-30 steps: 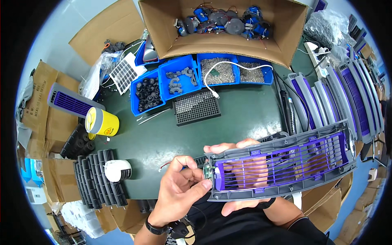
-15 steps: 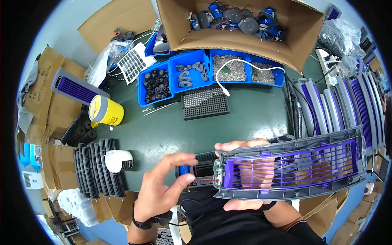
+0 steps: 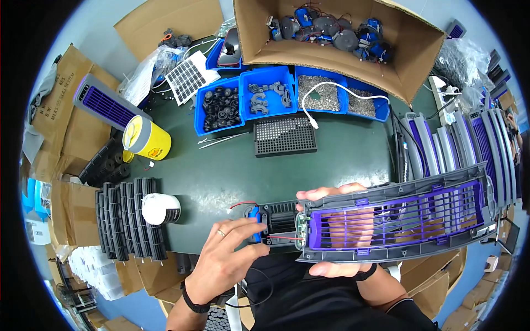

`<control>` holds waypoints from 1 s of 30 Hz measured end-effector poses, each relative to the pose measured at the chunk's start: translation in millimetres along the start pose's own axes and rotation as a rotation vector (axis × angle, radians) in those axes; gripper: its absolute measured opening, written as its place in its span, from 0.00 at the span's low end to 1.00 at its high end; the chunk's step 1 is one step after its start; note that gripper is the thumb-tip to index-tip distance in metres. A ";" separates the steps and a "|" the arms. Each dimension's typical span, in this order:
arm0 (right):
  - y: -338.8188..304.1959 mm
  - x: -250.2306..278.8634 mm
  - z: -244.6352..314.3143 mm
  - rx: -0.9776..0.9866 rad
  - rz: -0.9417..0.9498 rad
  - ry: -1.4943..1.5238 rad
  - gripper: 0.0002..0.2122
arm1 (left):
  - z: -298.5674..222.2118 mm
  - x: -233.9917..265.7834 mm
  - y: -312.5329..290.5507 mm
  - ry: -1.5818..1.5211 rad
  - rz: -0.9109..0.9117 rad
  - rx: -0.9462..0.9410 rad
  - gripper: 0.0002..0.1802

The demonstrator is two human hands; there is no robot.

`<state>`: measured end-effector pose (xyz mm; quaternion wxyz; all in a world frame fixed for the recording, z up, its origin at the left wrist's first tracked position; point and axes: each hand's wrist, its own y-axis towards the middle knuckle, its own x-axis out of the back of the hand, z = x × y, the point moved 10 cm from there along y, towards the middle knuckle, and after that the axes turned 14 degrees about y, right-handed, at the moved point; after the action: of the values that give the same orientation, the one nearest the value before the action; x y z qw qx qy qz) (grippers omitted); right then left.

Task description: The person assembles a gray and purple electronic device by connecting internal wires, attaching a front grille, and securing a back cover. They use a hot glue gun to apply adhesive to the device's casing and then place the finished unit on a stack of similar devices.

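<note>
right hand [image 3: 352, 225]: we hold the gray-and-purple cover [image 3: 398, 193] over the near edge of the table [image 3: 221, 171] | left hand [image 3: 225, 256]: we curl it at the blue part [image 3: 255, 219], grip we cannot tell | red wire [image 3: 284, 238] meets circuit board [image 3: 301, 227]

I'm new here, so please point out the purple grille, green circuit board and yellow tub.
Purple grille [image 3: 314, 230]: head view, on its solid left end.
Green circuit board [image 3: 301, 227]: head view, middle of its face.
Yellow tub [image 3: 156, 139]: head view, on its side wall.
</note>
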<state>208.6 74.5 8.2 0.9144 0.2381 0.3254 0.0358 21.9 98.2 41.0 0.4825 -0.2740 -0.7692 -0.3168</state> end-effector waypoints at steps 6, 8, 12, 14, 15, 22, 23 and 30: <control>-6.0 -10.8 -9.9 -0.092 0.052 -0.004 0.54 | 25.2 -4.1 11.1 -0.424 -0.121 0.263 0.07; -3.5 -15.9 -10.7 -0.096 0.051 0.013 0.53 | 29.7 -10.9 21.9 -0.496 -0.125 0.264 0.06; -0.8 -21.0 -16.3 -0.130 0.053 -0.041 0.53 | 32.9 -20.9 27.4 -0.524 -0.052 0.269 0.06; 0.5 -23.0 -18.5 -0.119 0.073 -0.093 0.54 | 34.1 -18.5 27.6 -0.526 -0.061 0.226 0.05; 0.3 -23.8 -19.3 -0.118 0.081 -0.113 0.54 | 34.9 -19.7 26.8 -0.532 -0.067 0.210 0.05; 2.4 -27.4 -20.6 -0.132 0.109 -0.240 0.54 | 33.5 -19.0 24.7 -0.488 -0.067 0.146 0.04; 2.9 -28.5 -20.5 -0.122 0.120 -0.250 0.54 | 32.9 -18.9 24.9 -0.478 -0.076 0.147 0.04; 7.2 -41.1 -17.8 -0.124 0.224 -0.323 0.54 | 21.0 -7.1 25.6 -0.274 -0.152 0.027 0.10</control>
<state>166.1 79.1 23.2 0.9579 0.2185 0.1435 0.1186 31.3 129.8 33.2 0.3513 -0.2495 -0.8505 -0.3017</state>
